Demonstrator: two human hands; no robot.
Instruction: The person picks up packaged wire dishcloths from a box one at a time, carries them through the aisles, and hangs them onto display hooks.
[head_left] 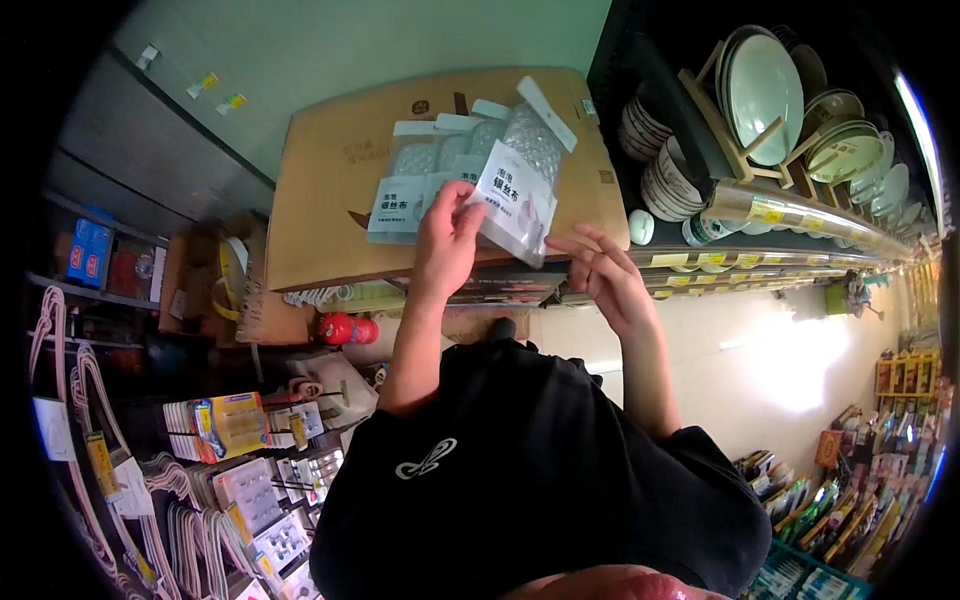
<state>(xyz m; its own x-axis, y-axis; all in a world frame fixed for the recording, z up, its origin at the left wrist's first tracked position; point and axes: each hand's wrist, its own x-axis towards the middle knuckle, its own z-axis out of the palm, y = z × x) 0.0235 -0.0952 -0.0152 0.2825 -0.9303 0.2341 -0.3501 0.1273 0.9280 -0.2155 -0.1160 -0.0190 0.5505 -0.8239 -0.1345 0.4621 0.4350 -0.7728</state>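
Note:
A clear-topped packet of wire dishcloth (pixel 515 200) with a white printed label is tilted in front of me. My left hand (pixel 447 240) pinches its left edge, thumb on the front and the other fingers partly hidden. Near its lower right edge is my right hand (pixel 608 280), fingers loosely spread; I cannot tell whether a fingertip touches the packet. More packets of the same kind (pixel 400 205) lie fanned and overlapping on a large cardboard box (pixel 330 215), to the left of the held one.
To the right, shelves hold stacked bowls (pixel 672 185) and plates (pixel 765 95) in wooden racks. A red bottle-like object (pixel 347 328) is below the box. Hanging goods (pixel 215 425) line the lower left. An open carton (pixel 195 275) stands at left.

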